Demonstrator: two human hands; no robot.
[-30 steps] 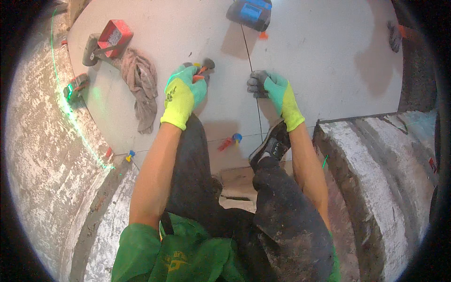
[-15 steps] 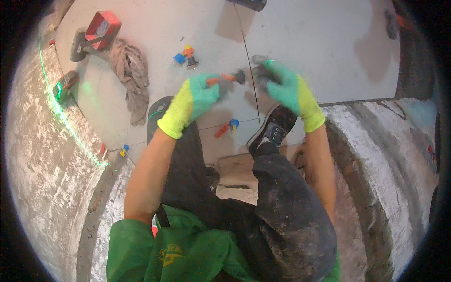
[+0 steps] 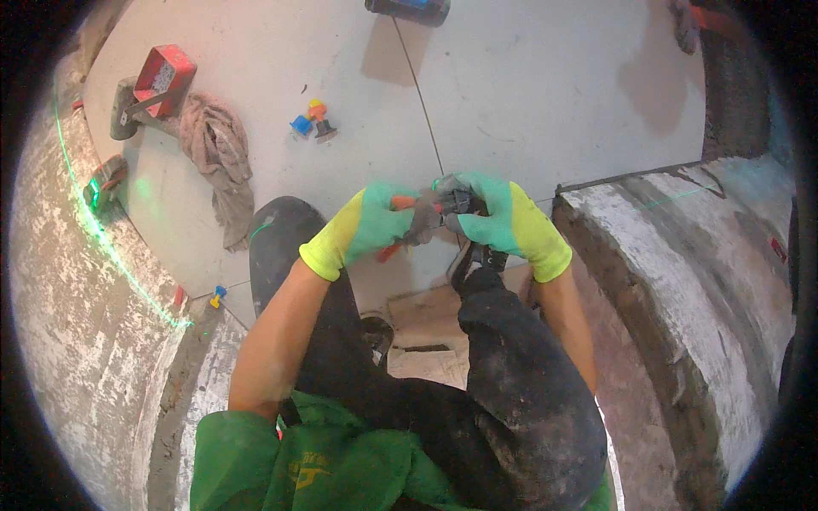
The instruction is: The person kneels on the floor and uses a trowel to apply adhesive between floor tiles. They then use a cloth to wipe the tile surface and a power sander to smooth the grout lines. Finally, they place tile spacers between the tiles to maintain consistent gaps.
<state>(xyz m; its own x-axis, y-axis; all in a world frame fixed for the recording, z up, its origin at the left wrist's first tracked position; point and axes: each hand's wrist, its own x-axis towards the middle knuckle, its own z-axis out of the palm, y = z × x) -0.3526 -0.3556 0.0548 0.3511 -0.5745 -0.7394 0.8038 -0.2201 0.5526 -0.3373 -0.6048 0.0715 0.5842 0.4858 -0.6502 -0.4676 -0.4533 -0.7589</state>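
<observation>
My left hand [image 3: 388,223], in a green and yellow glove with grey fingers, is closed on a small orange and black piece [image 3: 402,203], which looks like a tile-levelling knob. Right beside it, my right hand [image 3: 498,217], gloved alike, has its fingers curled together at the black end [image 3: 456,203]. Fingers cover much of the piece, so I cannot make out whether the right hand grips it or something else. Just below the left hand, a red wedge [image 3: 388,253] lies on the tile. Several blue, yellow, orange and black levelling knobs [image 3: 317,117] sit together farther off.
Large pale tiles [image 3: 528,94] meet at a dark joint. At the left are a red open box [image 3: 166,81], a dark mallet-like tool [image 3: 123,109], a crumpled rag [image 3: 213,140] and a device [image 3: 106,180] casting a green line. A dark cylinder [image 3: 409,8] stands at the far edge.
My hands have come together from apart, moving lower in view. The black end of the orange piece now meets my right hand's fingers. The whole view has shifted slightly.
</observation>
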